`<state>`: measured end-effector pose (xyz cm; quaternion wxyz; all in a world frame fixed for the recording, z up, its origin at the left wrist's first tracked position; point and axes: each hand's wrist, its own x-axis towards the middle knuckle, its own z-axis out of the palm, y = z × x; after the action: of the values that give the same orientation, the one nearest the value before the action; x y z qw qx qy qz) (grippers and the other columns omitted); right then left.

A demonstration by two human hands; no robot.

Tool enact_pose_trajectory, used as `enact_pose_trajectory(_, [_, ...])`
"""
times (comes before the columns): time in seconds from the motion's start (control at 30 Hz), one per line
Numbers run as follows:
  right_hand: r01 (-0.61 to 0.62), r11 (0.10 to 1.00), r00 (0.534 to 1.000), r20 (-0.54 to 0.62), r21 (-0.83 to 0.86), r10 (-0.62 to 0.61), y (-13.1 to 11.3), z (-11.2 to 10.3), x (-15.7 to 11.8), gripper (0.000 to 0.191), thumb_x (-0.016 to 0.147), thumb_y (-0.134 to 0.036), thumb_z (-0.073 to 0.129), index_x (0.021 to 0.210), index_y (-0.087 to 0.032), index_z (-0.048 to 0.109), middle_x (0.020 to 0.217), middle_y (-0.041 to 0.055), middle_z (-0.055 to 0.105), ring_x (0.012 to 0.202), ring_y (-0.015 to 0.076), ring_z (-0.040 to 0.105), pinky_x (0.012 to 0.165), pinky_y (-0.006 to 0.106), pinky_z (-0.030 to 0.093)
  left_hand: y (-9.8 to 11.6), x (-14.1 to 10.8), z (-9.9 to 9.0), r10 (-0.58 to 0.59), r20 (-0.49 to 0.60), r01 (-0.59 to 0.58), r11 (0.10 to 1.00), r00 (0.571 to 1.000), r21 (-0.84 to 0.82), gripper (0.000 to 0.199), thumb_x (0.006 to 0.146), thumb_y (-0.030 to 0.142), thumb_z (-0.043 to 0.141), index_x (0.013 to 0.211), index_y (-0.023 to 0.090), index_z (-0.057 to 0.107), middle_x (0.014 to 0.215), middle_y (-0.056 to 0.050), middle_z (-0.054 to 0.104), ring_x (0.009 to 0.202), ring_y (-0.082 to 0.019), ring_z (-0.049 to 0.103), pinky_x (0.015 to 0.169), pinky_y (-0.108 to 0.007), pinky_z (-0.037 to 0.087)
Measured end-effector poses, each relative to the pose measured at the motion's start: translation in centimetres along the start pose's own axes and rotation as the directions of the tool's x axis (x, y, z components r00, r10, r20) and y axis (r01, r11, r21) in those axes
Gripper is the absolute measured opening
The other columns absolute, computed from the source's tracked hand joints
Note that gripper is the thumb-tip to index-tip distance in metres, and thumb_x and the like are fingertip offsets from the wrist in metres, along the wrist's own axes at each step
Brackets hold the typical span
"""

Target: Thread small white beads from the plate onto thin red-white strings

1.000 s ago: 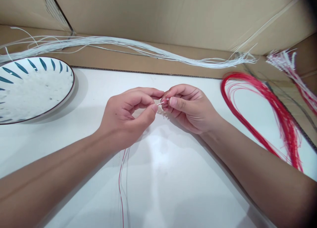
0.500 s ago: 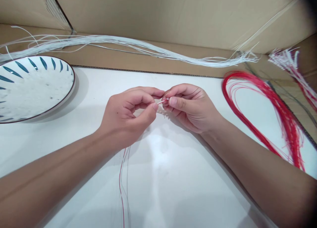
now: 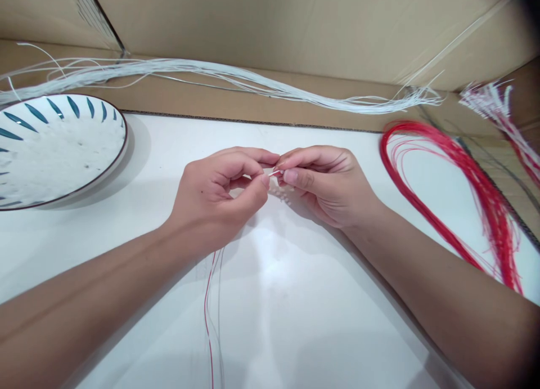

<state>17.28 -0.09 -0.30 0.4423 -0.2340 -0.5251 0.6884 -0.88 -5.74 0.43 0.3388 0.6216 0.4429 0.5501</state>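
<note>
Near the middle of the white table point(image 3: 274, 321), my left hand point(image 3: 223, 195) pinches a thin wire point(image 3: 274, 173) between thumb and forefinger, its pale tip pointing right. My right hand point(image 3: 324, 180) is closed around something tiny and pale at that tip, mostly covered by thumb and forefinger. The fingertips of both hands nearly meet. Several small pale beads point(image 3: 282, 195) lie on the table just beneath the hands. From under my left hand a red and white strand point(image 3: 206, 310) hangs toward the front edge.
A white plate point(image 3: 63, 152) with dark leaf marks stands at the left. Long white strands point(image 3: 253, 79) stretch along the cardboard at the back. A looped red bundle point(image 3: 476, 180) lies at the right, with a red and white bundle point(image 3: 502, 113) beyond.
My right hand has shifted slightly left, and its thumb and forefinger now cover the wire's tip and the tiny pale piece. My left hand has hardly moved.
</note>
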Motion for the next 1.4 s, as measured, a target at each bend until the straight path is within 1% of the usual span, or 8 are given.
enact_pose_trajectory(0.17, [0.030,1.000,1.000,0.008,0.003,-0.030,-0.1,0.1,0.0,0.013,0.076,-0.011,0.086,0.080,-0.022,0.084,0.082,-0.0004,0.080,0.077,0.0121,0.076,0.075,0.024,0.066,-0.1,0.1,0.0,0.034,0.002,-0.034,0.999,0.999,0.027,0.012,0.085,0.017,0.074,0.074,0.022,0.074,0.105,-0.002,0.081,0.092,-0.018,0.076,0.077,-0.027,0.064])
enact_pose_trajectory(0.27, [0.023,1.000,1.000,0.001,-0.017,-0.023,-0.2,0.1,-0.1,0.013,0.076,-0.011,0.085,0.081,-0.022,0.084,0.083,-0.0002,0.081,0.078,0.0124,0.076,0.076,0.025,0.066,-0.1,0.1,0.0,0.034,0.002,-0.034,0.999,0.999,0.039,0.012,0.085,0.017,0.073,0.074,0.022,0.074,0.105,-0.002,0.081,0.093,-0.018,0.076,0.076,-0.027,0.064])
enact_pose_trajectory(0.4, [0.004,1.000,1.000,-0.016,-0.029,-0.005,-0.3,0.2,-0.2,0.013,0.077,-0.010,0.084,0.081,-0.023,0.084,0.083,-0.0005,0.081,0.078,0.0127,0.076,0.077,0.026,0.067,0.1,0.1,0.0,0.009,0.009,-0.010,1.000,1.000,0.023,0.012,0.084,0.016,0.073,0.074,0.022,0.074,0.106,-0.002,0.081,0.095,-0.019,0.075,0.078,-0.028,0.064])
enact_pose_trajectory(0.6, [0.010,1.000,1.000,-0.008,-0.001,-0.010,-0.3,0.2,-0.3,0.017,0.079,-0.004,0.080,0.083,-0.021,0.084,0.084,-0.0003,0.081,0.079,0.0112,0.076,0.076,0.022,0.066,0.2,0.1,0.1,-0.015,0.013,0.015,1.000,1.000,0.012,0.011,0.084,0.017,0.074,0.074,0.022,0.074,0.107,-0.002,0.081,0.096,-0.019,0.075,0.079,-0.029,0.064])
enact_pose_trajectory(0.9, [-0.003,1.000,1.000,-0.028,0.005,0.003,0.1,-0.2,-0.1,0.015,0.075,-0.010,0.086,0.083,-0.022,0.080,0.082,-0.0010,0.080,0.076,0.0115,0.075,0.073,0.023,0.065,0.6,0.0,0.2,-0.041,0.006,0.041,0.999,0.999,-0.002,0.012,0.083,0.015,0.073,0.074,0.022,0.074,0.108,-0.003,0.080,0.099,-0.020,0.075,0.082,-0.031,0.064])
enact_pose_trajectory(1.07, [0.097,0.977,0.992,-0.066,-0.189,-0.112,0.1,-0.3,-0.4,0.019,0.074,-0.016,0.089,0.087,-0.022,0.077,0.083,0.0000,0.077,0.077,0.0141,0.074,0.075,0.028,0.065,0.6,0.1,0.1,-0.014,0.015,0.013,0.999,1.000,0.030,0.014,0.082,0.014,0.072,0.072,0.023,0.072,0.108,-0.003,0.080,0.101,-0.022,0.075,0.082,-0.034,0.065])
enact_pose_trajectory(1.2, [0.178,0.919,0.979,-0.031,-0.352,-0.202,-0.3,-0.1,-0.9,0.016,0.077,-0.019,0.088,0.088,-0.023,0.077,0.087,0.0017,0.076,0.081,0.0164,0.074,0.078,0.031,0.066,0.6,0.1,0.0,-0.005,0.025,0.004,0.999,1.000,0.047,0.016,0.081,0.013,0.071,0.070,0.023,0.070,0.106,-0.002,0.080,0.100,-0.022,0.075,0.082,-0.033,0.065])
enact_pose_trajectory(1.4, [0.255,0.844,0.960,0.017,-0.471,-0.280,-0.7,0.5,-1.1,0.011,0.081,-0.014,0.081,0.087,-0.023,0.077,0.087,0.0024,0.075,0.079,0.0162,0.072,0.075,0.032,0.065,0.7,0.0,0.0,0.009,0.018,-0.010,0.998,1.000,0.056,0.015,0.082,0.012,0.069,0.072,0.023,0.071,0.105,-0.002,0.080,0.098,-0.021,0.074,0.081,-0.033,0.064])
